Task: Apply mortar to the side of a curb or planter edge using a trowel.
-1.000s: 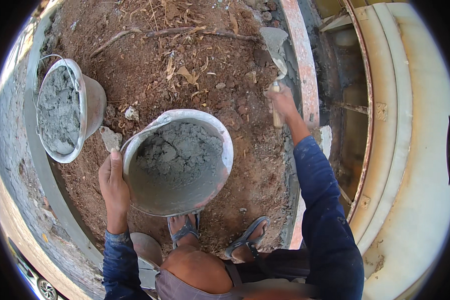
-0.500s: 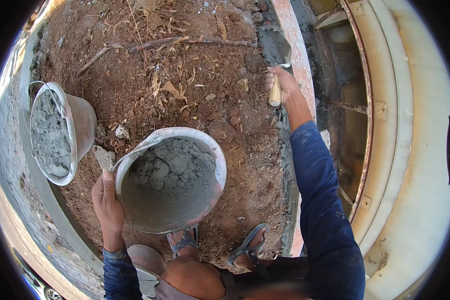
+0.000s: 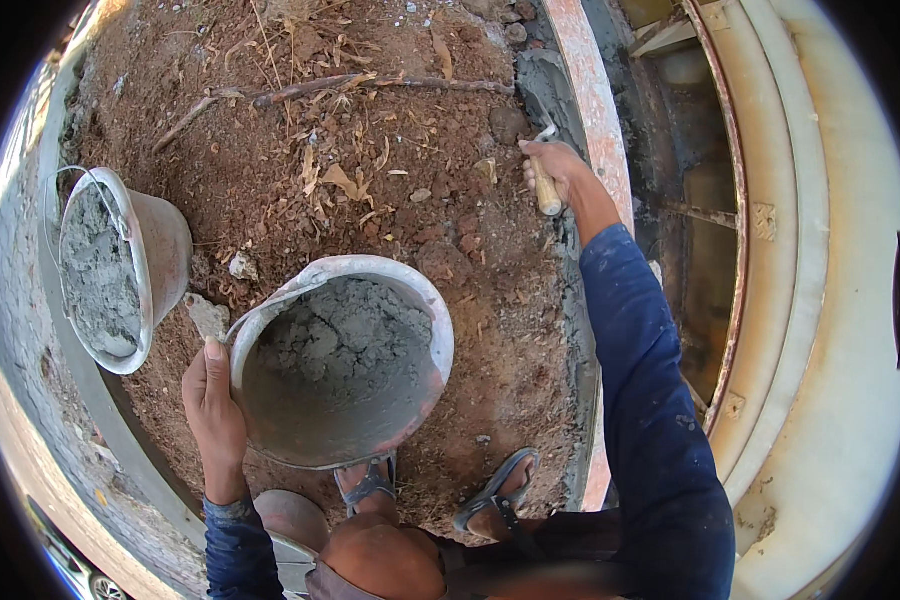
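Observation:
My left hand (image 3: 217,415) is closed at the left side of a mortar bucket (image 3: 438,330), where its wire handle (image 3: 242,322) runs down to my thumb; some fingers are hidden. A pale, crusted wedge-shaped piece (image 3: 208,316) shows just beyond my thumb tip. Grey mortar (image 3: 345,330) lies rough in the bucket's far part. My right hand (image 3: 558,170) grips the wooden handle of a trowel (image 3: 547,192). The trowel's bent metal neck points away from me, over wet mortar (image 3: 550,85) beside a pale narrow edge (image 3: 592,100); the blade is hard to make out.
A second bucket (image 3: 175,240) full of mortar stands at the left. Reddish soil (image 3: 400,200) with dry leaves and a long stick (image 3: 320,88) lies between the edges. At the right are a dark gap and a rusty curved rim (image 3: 738,230). My sandalled feet (image 3: 500,490) are below.
My right hand has shifted slightly left and nearer with the trowel, whose blade shows less than before. The left hand and the buckets stay nearly in place.

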Demonstrator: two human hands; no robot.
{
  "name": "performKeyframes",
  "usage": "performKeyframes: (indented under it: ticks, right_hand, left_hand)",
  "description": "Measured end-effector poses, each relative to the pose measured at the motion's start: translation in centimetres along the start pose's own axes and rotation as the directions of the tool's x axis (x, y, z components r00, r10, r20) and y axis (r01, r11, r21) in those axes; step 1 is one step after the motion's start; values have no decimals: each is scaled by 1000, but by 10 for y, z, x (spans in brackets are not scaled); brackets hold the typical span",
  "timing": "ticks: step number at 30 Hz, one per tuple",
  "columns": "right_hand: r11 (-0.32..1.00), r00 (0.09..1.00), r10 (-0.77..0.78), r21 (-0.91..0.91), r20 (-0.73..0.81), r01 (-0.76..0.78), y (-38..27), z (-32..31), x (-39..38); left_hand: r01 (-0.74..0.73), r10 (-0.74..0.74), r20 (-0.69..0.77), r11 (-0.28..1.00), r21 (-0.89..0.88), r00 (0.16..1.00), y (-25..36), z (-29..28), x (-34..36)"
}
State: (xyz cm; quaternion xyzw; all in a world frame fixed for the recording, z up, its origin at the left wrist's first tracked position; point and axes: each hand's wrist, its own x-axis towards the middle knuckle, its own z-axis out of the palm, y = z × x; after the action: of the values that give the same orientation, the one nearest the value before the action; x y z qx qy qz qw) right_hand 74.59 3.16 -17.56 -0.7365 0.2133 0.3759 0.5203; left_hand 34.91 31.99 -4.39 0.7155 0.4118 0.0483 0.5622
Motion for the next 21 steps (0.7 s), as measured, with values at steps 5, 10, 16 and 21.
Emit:
performKeyframes:
  ticks: [5,10,16,21]
  right_hand:
    - [988,990,-111,-116,-87,101,-46,-1,39]
    - [969,989,-143,208,19,136,-38,-8,23]
    - [867,979,-201,471,34,162,-12,-8,-9]
    - [840,978,-209,510,-15,187,23,-7,-29]
  left_hand:
    - [-10,10,-7,1000,-6,1000,3,4,-2]
    - [-12,12,-17,1000,5,1000,4,4,-4]
    - [-3,3,18,1000,25,1000,0,-1,-5]
    - [15,-18,75,999,38,997,-7,-5,-6]
